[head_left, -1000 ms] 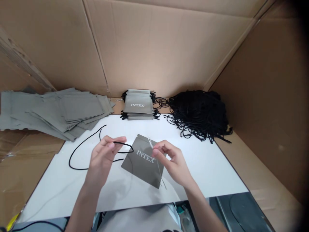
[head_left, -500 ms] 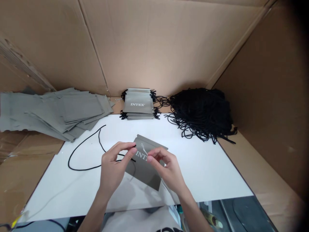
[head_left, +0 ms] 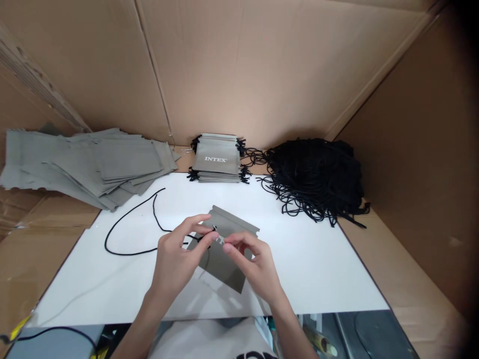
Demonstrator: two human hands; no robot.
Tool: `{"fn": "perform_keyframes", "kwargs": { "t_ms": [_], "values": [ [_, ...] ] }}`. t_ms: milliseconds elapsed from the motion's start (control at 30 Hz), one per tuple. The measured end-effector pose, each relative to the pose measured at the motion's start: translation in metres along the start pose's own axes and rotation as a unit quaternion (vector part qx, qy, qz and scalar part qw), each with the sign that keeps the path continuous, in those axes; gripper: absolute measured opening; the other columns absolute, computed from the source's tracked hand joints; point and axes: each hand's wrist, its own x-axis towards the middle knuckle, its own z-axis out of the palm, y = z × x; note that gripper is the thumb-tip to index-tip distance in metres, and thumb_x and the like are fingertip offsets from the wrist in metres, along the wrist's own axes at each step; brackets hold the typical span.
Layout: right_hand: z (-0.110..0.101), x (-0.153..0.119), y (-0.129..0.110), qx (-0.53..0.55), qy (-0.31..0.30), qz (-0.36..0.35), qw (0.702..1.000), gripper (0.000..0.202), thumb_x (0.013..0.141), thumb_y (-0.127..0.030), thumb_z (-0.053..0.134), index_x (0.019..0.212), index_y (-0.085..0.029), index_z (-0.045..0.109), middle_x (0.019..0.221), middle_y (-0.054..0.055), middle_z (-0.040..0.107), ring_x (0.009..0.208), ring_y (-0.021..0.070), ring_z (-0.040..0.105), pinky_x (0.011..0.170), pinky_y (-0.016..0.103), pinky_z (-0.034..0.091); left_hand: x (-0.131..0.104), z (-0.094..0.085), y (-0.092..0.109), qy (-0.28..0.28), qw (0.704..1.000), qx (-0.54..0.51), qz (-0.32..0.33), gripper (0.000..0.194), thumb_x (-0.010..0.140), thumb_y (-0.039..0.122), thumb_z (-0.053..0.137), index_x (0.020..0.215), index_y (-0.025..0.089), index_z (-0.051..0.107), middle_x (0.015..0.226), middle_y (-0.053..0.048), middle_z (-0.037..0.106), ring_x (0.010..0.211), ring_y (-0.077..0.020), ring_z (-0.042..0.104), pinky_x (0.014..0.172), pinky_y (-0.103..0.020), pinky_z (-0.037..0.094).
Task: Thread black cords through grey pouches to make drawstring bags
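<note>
Above the table, my left hand pinches the end of a black cord between thumb and fingertips. The rest of that cord curves over the table to the left. My right hand pinches a small metal wire loop, whose looped end meets the cord tip at my left fingertips. Whether the cord passes through the loop is too small to tell. Beneath both hands a grey pouch with white lettering lies tilted on the white table, partly covered by my fingers.
Flat grey pouches are heaped at the back left. At the back middle stands a stack of corded pouches marked INTEX. A big pile of black cords sits at the back right. Cardboard walls enclose the table's back and sides.
My hands have come closer together. The wire loop has moved left to the cord end in my left fingers. The view has shifted slightly; the grey pouch stays on the table.
</note>
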Motion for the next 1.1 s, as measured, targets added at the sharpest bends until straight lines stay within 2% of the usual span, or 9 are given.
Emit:
{"fn": "perform_keyframes", "kwargs": {
  "t_ms": [167, 267, 367, 467, 667, 767, 833, 1000, 1100],
  "values": [
    [-0.005, 0.0, 0.003, -0.065, -0.017, -0.038, 0.997, 0.007, 0.091, -0.028, 0.068, 0.093, -0.025, 0.074, 0.082, 0.0, 0.072, 0.073, 0.0151, 0.059, 0.066, 0.026, 0.046, 0.004, 0.0, -0.003, -0.029, 0.997, -0.027, -0.07, 0.025, 0.082, 0.037, 0.074, 0.107, 0.033, 0.071, 0.083, 0.005, 0.078, 0.087, -0.0182, 0.074, 0.079, -0.025, 0.058],
    [-0.007, 0.001, 0.006, -0.132, -0.028, -0.082, 0.988, 0.009, 0.093, -0.021, 0.064, 0.094, -0.024, 0.073, 0.085, 0.002, 0.073, 0.079, 0.0178, 0.06, 0.067, 0.028, 0.046, 0.004, 0.001, -0.004, -0.053, 0.994, -0.052, -0.075, 0.025, 0.082, 0.037, 0.074, 0.106, 0.03, 0.071, 0.089, 0.003, 0.078, 0.094, -0.0197, 0.073, 0.086, -0.028, 0.057],
    [-0.007, 0.001, 0.01, -0.176, -0.051, -0.127, 0.975, 0.015, 0.095, -0.015, 0.059, 0.092, -0.023, 0.072, 0.087, 0.003, 0.074, 0.082, 0.0193, 0.06, 0.071, 0.03, 0.047, 0.006, 0.003, -0.005, -0.024, 0.994, -0.083, -0.073, 0.024, 0.081, 0.035, 0.074, 0.102, 0.026, 0.07, 0.09, 0.0, 0.078, 0.093, -0.0201, 0.073, 0.087, -0.029, 0.056],
    [-0.006, 0.0, 0.011, -0.174, -0.069, -0.124, 0.974, 0.013, 0.094, -0.015, 0.061, 0.091, -0.023, 0.071, 0.087, 0.002, 0.075, 0.081, 0.0187, 0.061, 0.072, 0.031, 0.048, 0.014, 0.004, -0.012, 0.022, 0.994, -0.075, -0.079, 0.028, 0.082, 0.039, 0.074, 0.105, 0.025, 0.068, 0.09, -0.001, 0.077, 0.096, -0.0218, 0.072, 0.081, -0.03, 0.057],
    [-0.007, -0.004, 0.003, -0.154, -0.073, -0.078, 0.982, 0.012, 0.096, -0.023, 0.06, 0.094, -0.024, 0.072, 0.088, 0.002, 0.074, 0.084, 0.0188, 0.062, 0.072, 0.031, 0.049, 0.035, -0.002, -0.037, 0.112, 0.987, 0.11, 0.028, 0.034, 0.089, 0.031, 0.067, 0.122, 0.025, 0.063, 0.117, -0.005, 0.071, 0.114, -0.0263, 0.063, 0.101, -0.043, 0.048],
    [-0.007, -0.005, -0.001, -0.153, -0.071, -0.045, 0.985, 0.014, 0.097, -0.026, 0.059, 0.095, -0.024, 0.073, 0.087, 0.004, 0.073, 0.084, 0.02, 0.061, 0.071, 0.032, 0.049, 0.035, -0.011, -0.037, 0.154, 0.974, 0.128, 0.105, 0.029, 0.09, 0.026, 0.066, 0.118, 0.023, 0.066, 0.124, -0.008, 0.068, 0.119, -0.0265, 0.06, 0.105, -0.043, 0.046],
    [-0.006, -0.004, -0.001, -0.143, -0.063, -0.034, 0.987, 0.014, 0.096, -0.028, 0.06, 0.094, -0.024, 0.073, 0.085, 0.004, 0.073, 0.083, 0.0205, 0.061, 0.07, 0.032, 0.049, 0.029, -0.018, -0.034, 0.108, 0.976, 0.091, 0.168, 0.024, 0.09, 0.022, 0.067, 0.114, 0.024, 0.069, 0.117, -0.006, 0.071, 0.112, -0.0232, 0.064, 0.102, -0.039, 0.049],
    [-0.003, -0.004, 0.001, -0.126, -0.058, -0.035, 0.99, 0.014, 0.096, -0.03, 0.06, 0.096, -0.025, 0.073, 0.085, 0.003, 0.072, 0.081, 0.0201, 0.06, 0.07, 0.032, 0.048, 0.02, -0.028, -0.033, -0.161, 0.945, 0.034, 0.283, 0.034, 0.09, 0.017, 0.068, 0.121, 0.029, 0.068, 0.119, -0.003, 0.072, 0.115, -0.0209, 0.064, 0.098, -0.035, 0.052],
    [-0.004, -0.004, 0.0, -0.132, -0.066, -0.035, 0.988, 0.014, 0.097, -0.031, 0.06, 0.095, -0.025, 0.072, 0.086, 0.003, 0.072, 0.081, 0.0193, 0.059, 0.071, 0.032, 0.047, 0.022, -0.026, -0.039, -0.202, 0.936, 0.042, 0.286, 0.026, 0.092, 0.016, 0.064, 0.113, 0.029, 0.071, 0.113, -0.001, 0.075, 0.112, -0.0194, 0.065, 0.098, -0.035, 0.052]
  ]
}}
